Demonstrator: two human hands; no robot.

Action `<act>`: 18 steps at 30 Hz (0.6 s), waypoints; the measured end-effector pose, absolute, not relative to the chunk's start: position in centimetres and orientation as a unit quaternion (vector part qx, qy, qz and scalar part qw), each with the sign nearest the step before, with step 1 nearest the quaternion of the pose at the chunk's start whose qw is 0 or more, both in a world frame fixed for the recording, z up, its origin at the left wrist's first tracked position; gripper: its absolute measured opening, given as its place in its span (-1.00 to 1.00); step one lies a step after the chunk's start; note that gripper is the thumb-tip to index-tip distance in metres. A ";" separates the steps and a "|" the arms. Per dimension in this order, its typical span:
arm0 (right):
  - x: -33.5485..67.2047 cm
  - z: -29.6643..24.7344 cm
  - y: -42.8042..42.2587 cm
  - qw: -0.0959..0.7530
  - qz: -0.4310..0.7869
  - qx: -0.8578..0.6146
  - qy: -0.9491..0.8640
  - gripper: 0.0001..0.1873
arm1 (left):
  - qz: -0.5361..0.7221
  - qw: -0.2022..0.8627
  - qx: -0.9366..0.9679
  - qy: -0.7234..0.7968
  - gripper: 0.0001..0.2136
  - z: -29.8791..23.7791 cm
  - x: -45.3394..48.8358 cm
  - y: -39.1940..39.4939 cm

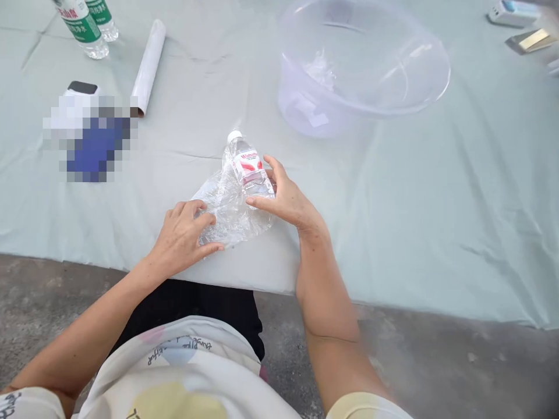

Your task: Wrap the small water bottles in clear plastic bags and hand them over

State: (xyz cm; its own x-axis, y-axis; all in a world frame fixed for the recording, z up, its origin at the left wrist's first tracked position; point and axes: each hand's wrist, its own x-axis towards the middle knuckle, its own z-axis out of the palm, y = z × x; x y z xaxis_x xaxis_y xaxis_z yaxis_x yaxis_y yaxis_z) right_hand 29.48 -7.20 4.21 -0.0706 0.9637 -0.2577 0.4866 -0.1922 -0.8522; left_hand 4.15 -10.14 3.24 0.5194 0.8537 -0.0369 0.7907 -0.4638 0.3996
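Observation:
A small clear water bottle with a white cap and a red-and-white label lies tilted on a crumpled sheet of cling film near the table's front edge. Some of the film clings along the bottle's left side. My right hand curves around the bottle's lower end, thumb at its base and fingers along its right side. To the left, my left hand rests at the film's edge with bent fingers and the thumb apart, touching the film.
Behind on the right stands a translucent purple basin with crumpled clear film in it. A cling film roll, two larger water bottles and a pixelated blue item are on the left. A white device sits far right.

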 end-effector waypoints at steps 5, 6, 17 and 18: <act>30.2 4.0 -7.2 0.296 0.452 -0.611 -0.578 -0.06 | 0.117 0.255 0.805 0.523 -0.82 3.3 3.9 -10.5; 30.3 4.1 -7.2 0.300 0.455 -0.608 -0.577 -0.09 | 0.130 0.287 0.785 0.533 -0.82 3.6 3.8 -10.5; 30.4 4.3 -7.0 0.295 0.450 -0.611 -0.581 -0.19 | 0.421 0.437 0.433 0.667 -0.87 5.9 -0.7 -7.4; 30.3 4.3 -7.0 0.294 0.448 -0.612 -0.581 -0.19 | 0.415 0.419 0.428 0.684 -0.88 6.1 -1.5 -6.9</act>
State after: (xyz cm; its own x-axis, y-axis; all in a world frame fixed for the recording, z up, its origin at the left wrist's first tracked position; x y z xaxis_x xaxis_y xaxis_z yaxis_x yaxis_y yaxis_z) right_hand 30.34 -7.03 4.30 -0.0768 0.9754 -0.2066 0.4479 -0.1514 -0.8812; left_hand -1.46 -6.90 6.08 -0.2813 0.9346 -0.2178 0.2377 0.2878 0.9277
